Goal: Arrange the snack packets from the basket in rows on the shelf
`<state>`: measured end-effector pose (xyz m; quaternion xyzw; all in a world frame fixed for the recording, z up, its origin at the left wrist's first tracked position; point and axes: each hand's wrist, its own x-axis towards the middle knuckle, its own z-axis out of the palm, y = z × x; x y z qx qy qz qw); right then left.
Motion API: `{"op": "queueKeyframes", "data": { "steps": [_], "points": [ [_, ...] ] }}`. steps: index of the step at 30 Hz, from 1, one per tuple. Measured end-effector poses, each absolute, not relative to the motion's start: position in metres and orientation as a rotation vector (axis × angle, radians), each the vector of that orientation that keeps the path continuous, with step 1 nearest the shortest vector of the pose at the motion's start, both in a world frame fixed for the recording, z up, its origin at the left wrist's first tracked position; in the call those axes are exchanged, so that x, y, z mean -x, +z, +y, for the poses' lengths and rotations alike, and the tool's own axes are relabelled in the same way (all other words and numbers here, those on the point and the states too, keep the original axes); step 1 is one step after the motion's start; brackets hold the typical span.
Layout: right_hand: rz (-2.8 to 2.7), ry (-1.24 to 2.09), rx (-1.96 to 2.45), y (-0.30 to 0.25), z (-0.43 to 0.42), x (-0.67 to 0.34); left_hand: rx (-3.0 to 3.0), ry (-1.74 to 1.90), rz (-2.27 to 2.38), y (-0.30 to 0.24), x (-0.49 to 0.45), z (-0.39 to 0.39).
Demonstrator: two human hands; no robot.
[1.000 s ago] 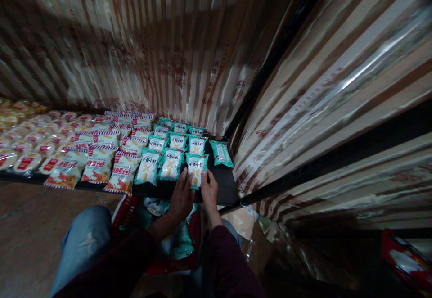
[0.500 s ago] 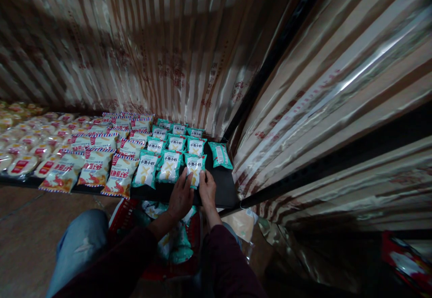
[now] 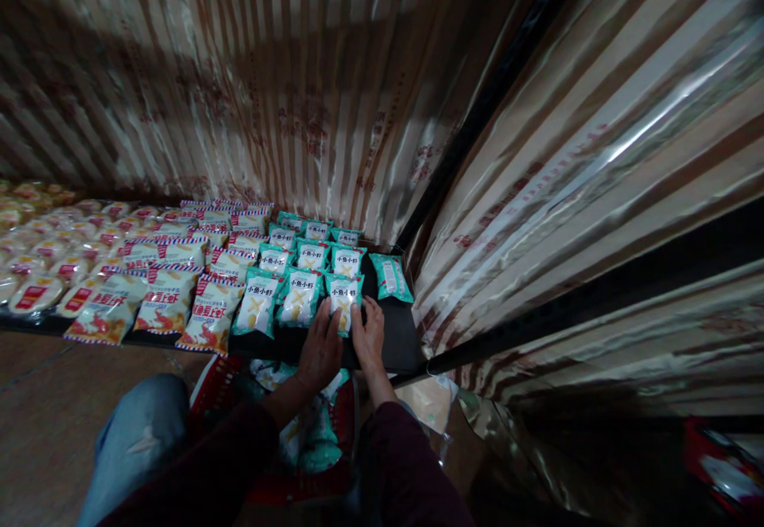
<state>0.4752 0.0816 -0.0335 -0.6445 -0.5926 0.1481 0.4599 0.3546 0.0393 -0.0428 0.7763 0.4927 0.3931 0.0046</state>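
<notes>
On a black shelf [image 3: 401, 336], small teal-and-white snack bags stand in rows, tilted back. The front-right snack bag [image 3: 344, 292] is between my two hands. My left hand [image 3: 321, 349] presses its fingers along the bag's lower left edge. At the other side, my right hand [image 3: 368, 332] has its thumb against the bag's right edge, with the fingers a little raised. Close to its left stands another teal snack bag [image 3: 299, 298]. A single teal bag [image 3: 391, 278] lies back-side up on the right. The bag's lower edge is partly hidden by my fingers.
Below the shelf, a red basket [image 3: 206, 388] holds more teal bags. Left along the shelf are red-and-white striped snack bags [image 3: 208, 314] and round wrapped pastries [image 3: 36, 294]. Pleated plastic sheeting [image 3: 298, 73] hangs behind, and a black slanting bar [image 3: 537, 312] runs at right.
The fingers of my right hand have lifted and spread slightly, with the thumb still at the bag. My left hand stays almost in place. The view has shifted slightly.
</notes>
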Motion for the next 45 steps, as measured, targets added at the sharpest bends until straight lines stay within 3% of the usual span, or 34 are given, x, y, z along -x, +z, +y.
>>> {"op": "queueKeyframes", "data": {
  "steps": [14,24,33,45],
  "points": [
    [-1.425,0.502,1.636,-0.031,0.077,-0.474,-2.463,1.229,1.476,-0.047,-0.354,0.037],
    [-1.391,0.140,1.517,-0.025,0.056,-0.470,-2.436,1.309,1.383,-0.044,-0.351,0.034],
    [-1.472,0.123,1.411,-0.020,-0.001,-0.433,-2.431,1.342,1.313,-0.067,-0.330,-0.002],
    [-1.751,0.281,1.397,-0.081,-0.080,-0.393,-2.461,0.849,1.365,-0.099,-0.292,-0.059]
  ]
}}
